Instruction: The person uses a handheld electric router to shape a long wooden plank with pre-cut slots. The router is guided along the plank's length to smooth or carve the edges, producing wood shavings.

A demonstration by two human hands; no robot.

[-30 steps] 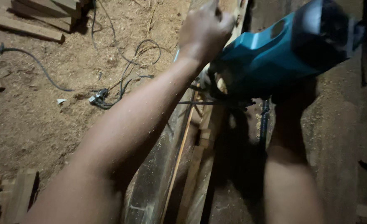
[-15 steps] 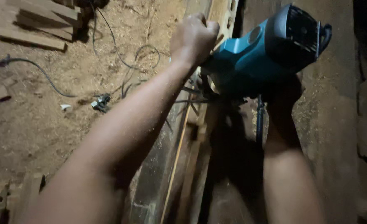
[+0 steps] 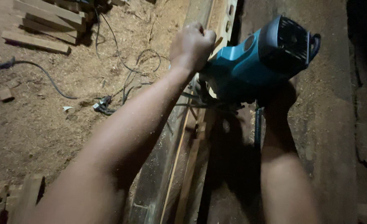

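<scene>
since the last look i see the teal and black electric power saw (image 3: 260,62) has barely shifted along the long wooden plank (image 3: 192,166). one saw, teal body, black vented motor end. my left hand (image 3: 192,43) is clenched on its front grip; right hand (image 3: 280,97), shadowed beneath, wraps its handle. two hands, one black cable (image 3: 121,79) on sawdust.

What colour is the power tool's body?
Teal, with a black vented motor cap; the power tool shows best in the head view.
</scene>
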